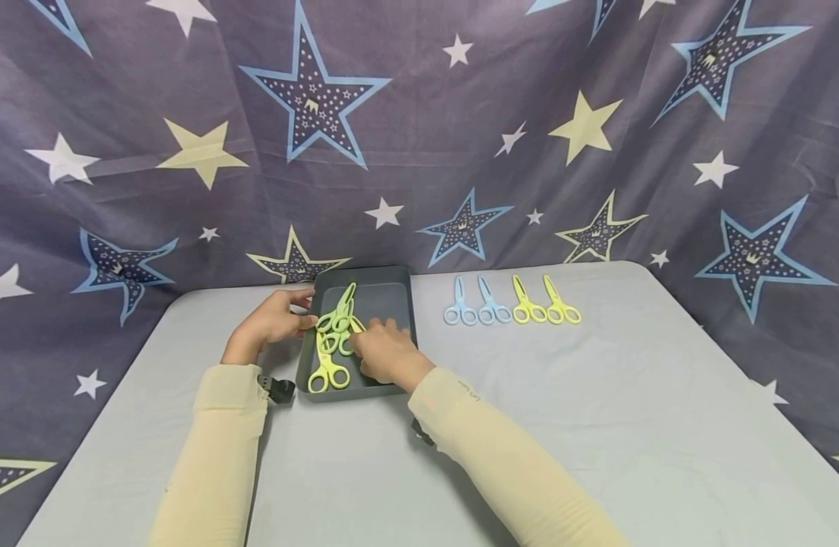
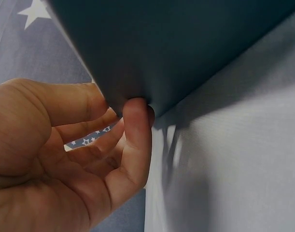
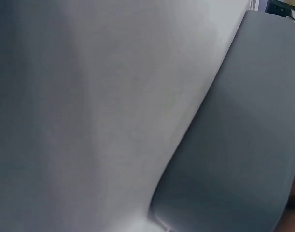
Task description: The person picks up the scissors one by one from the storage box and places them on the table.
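A dark grey tray [image 1: 381, 275] lies on the table, holding several plastic scissors, green and yellow, heaped on its left side. My left hand [image 1: 272, 319] grips the tray's left wall; the left wrist view shows the thumb and bent fingers of that hand [image 2: 84, 159] against the wall. Inside the tray, my right hand [image 1: 387, 351] reaches down beside a partly covered yellow pair of scissors [image 1: 357, 325]. Its fingertips are hidden, so a hold is not visible. Green scissors [image 1: 340, 313] overlap other pairs, and yellow scissors [image 1: 329, 372] lie near the front wall.
Right of the tray, two blue scissors [image 1: 460, 308] and two yellow scissors [image 1: 525, 304] stand in a row, blades pointing away. The pale table [image 1: 563, 425] ends at a star-patterned cloth [image 1: 419, 152]. In the right wrist view, the tray's outer wall [image 3: 234, 121] fills the right side.
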Tool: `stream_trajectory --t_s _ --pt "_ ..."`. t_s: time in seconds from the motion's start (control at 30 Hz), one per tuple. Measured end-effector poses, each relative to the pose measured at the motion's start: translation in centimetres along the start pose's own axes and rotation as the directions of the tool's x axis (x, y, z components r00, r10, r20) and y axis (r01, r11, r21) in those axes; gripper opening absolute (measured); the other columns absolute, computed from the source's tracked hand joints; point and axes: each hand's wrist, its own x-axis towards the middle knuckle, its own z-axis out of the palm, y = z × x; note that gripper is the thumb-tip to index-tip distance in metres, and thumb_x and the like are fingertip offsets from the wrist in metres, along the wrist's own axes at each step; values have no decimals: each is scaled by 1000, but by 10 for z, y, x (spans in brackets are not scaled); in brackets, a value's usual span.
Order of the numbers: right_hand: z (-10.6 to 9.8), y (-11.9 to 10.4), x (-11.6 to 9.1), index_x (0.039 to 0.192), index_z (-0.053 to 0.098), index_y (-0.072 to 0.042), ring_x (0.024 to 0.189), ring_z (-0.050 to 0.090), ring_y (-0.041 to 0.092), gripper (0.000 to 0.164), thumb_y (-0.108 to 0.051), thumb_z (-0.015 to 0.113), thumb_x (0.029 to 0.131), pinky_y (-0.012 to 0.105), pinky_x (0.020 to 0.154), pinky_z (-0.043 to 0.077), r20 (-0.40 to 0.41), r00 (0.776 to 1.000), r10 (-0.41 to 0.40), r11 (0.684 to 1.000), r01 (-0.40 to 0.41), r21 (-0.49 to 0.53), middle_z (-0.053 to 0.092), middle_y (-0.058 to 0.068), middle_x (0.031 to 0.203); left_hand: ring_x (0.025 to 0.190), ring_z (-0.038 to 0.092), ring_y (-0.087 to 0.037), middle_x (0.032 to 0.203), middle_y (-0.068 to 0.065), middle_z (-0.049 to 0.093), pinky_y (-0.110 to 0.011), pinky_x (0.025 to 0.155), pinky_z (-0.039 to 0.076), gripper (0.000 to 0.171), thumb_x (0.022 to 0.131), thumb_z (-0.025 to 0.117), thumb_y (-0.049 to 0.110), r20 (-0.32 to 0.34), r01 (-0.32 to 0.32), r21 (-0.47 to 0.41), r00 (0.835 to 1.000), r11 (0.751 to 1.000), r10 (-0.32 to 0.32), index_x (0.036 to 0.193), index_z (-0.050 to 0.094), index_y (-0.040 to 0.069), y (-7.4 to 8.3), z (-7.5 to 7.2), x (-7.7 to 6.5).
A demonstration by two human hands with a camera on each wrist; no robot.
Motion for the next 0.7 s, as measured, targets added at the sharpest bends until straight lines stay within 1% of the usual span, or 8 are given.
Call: stream_trajectory --t_s 0.3,0.53,0.7 --pt "-1 1 -1 110 73 -26 99 55 28 14 -25 72 96 55 90 55 9 1000 12 1000 -12 -3 62 6 106 91 71 -27 142 -37 47 -35 80 62 68 98 64 3 0 -1 11 1000 1000 1 156 31 -7 1 0 0" --pt "-2 4 -4 110 74 -25 94 53 27 14 -24 71 96 50 83 56 -10 1000 10 1000 -10 -1 61 6 104 96 71 -31 144 -37 46 -35 82 62 68 99 64 3 6 -3 0 1000 1000 3 157 30 -6 0 0 -1" --pt "-5 6 -7 110 72 -24 94 53 27 12 -24 70 98 48 79 56 -26 1000 6 1000 -6 -1 61 6 103 101 69 -33 143 -38 45 -36 82 63 68 99 64 3 14 -12 -12 1000 1000 12 157 29 -7 0 -1 -1"
